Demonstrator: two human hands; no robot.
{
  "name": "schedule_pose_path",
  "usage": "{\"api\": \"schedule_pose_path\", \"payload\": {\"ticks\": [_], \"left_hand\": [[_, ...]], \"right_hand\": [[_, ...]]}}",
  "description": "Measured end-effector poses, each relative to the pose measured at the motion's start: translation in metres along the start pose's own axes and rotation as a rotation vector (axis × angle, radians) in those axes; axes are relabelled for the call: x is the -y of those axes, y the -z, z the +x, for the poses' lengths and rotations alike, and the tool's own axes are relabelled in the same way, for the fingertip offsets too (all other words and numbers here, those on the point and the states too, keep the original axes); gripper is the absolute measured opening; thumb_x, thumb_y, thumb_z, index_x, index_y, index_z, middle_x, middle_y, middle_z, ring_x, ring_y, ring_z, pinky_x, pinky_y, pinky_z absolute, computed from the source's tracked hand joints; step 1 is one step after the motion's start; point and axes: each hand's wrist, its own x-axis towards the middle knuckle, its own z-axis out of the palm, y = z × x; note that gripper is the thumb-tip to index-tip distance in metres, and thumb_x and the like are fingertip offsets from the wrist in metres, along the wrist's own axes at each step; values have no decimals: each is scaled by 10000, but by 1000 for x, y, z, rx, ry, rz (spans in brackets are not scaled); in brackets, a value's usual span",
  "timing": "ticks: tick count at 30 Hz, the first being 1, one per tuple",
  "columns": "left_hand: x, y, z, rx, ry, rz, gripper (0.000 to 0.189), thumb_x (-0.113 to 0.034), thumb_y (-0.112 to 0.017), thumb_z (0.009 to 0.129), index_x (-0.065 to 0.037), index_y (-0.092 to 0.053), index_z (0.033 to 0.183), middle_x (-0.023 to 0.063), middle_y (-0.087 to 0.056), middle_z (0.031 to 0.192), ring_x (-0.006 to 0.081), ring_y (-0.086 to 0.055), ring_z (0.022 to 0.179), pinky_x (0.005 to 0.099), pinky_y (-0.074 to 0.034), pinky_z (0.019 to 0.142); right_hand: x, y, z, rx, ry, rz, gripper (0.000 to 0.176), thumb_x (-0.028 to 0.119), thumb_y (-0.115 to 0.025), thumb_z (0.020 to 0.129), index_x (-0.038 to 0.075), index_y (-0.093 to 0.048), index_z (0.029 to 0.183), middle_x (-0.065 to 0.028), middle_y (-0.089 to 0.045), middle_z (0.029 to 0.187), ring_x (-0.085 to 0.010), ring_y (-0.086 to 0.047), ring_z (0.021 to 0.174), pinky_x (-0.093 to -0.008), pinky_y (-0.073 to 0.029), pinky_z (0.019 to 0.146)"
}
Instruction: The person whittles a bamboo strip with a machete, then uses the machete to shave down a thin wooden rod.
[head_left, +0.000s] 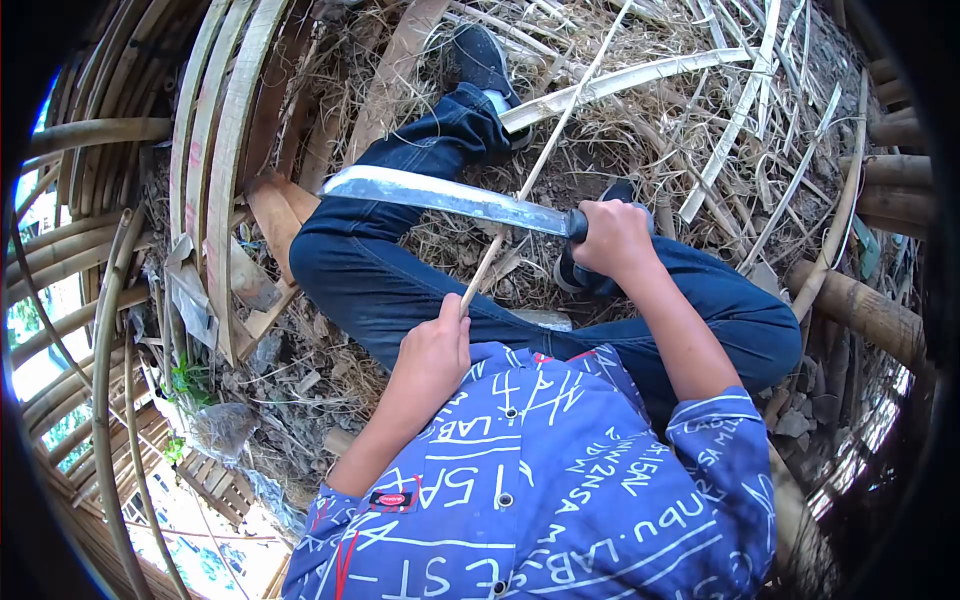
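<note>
One thin bamboo sliver [549, 150] slants up from the lap and looks light, springy and probably sharp-edged. The left hand [432, 352] is closed fully round its lower end, the sensible grip. The right hand [612, 238] is fisted on the machete [450, 197] handle, blade crossing the sliver above the jeans [380, 285].

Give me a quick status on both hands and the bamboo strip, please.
Left hand shut on bamboo strip. Right hand shut on knife, blade laid across the strip. Bamboo scraps around the legs, none blocking.
</note>
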Motion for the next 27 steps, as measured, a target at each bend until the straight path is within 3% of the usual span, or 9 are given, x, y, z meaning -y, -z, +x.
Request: {"api": "schedule_pose_path", "payload": {"ticks": [6, 10, 12, 15, 21, 23, 25, 26, 27], "left_hand": [[1, 7, -2, -29, -30, -3, 101, -109, -494, 947, -21, -468, 989, 257, -595, 684, 454, -602, 686, 544, -439, 618], [5, 10, -12, 17, 23, 14, 105, -108, -493, 949, -16, -465, 990, 259, -595, 695, 456, -599, 695, 546, -439, 621], [6, 6, -14, 42, 13, 10, 107, -109, -494, 949, -14, -463, 990, 259, -595, 698, 458, -598, 699, 545, -439, 621], [9, -4, -10, 18, -51, -65, 102, -104, -495, 949, -12, -463, 977, 261, -592, 697, 463, -595, 709, 542, -436, 615], [3, 10, 0, 52, -17, -191, 93, -83, -503, 942, -3, -484, 984, 269, -589, 715, 471, -585, 736, 518, -434, 618], [10, 4, 2, 26, -34, -143, 102, -96, -521, 941, -7, -484, 976, 218, -569, 657, 411, -606, 635, 480, -441, 589], [16, -4, 7, 80, -103, -392, 130, -112, -548, 938, -6, -475, 953, 96, -520, 592, 277, -555, 519, 430, -431, 545], [29, -15, 11, 68, -207, -459, 136, -119, -580, 935, -28, -479, 938, -11, -474, 621, 130, -465, 512, 320, -402, 492], [25, -9, 10, 81, -210, -458, 136, -119, -580, 935, -28, -479, 938, -11, -474, 621, 130, -465, 512, 320, -402, 492]], "right_hand": [[3, 0, 3, -48, -4, -6, 215, 256, -690, 641, 93, -661, 778, -163, -676, 763, -355, -669, 767, -459, -531, 712], [-46, 5, 17, -100, -262, 3, 264, 229, -658, 713, 89, -709, 931, -182, -696, 863, -364, -679, 853, -445, -540, 809], [-90, 10, 27, -146, -375, 48, 240, 209, -645, 726, 66, -712, 907, -204, -693, 918, -345, -676, 887, -458, -533, 818], [-88, 28, 32, -130, -400, -29, 240, 200, -615, 725, 31, -699, 874, -226, -686, 902, -372, -670, 886, -472, -529, 814], [-38, -4, 5, -141, -182, 113, 222, 220, -640, 726, 20, -680, 811, -241, -666, 816, -420, -648, 805, -487, -526, 772], [0, -11, -15, -24, -97, 231, 200, 213, -640, 707, 48, -688, 808, -212, -669, 771, -407, -654, 773, -487, -534, 747], [34, -10, -37, 87, -7, 322, 196, 211, -646, 672, 75, -692, 805, -202, -663, 724, -396, -658, 738, -471, -537, 738], [45, -12, -44, 107, 65, 328, 205, 219, -654, 656, 78, -692, 801, -198, -661, 717, -396, -656, 726, -473, -537, 729], [51, -17, -48, 137, 113, 408, 218, 223, -669, 637, 72, -689, 792, -199, -655, 699, -396, -655, 726, -476, -536, 720]]}}
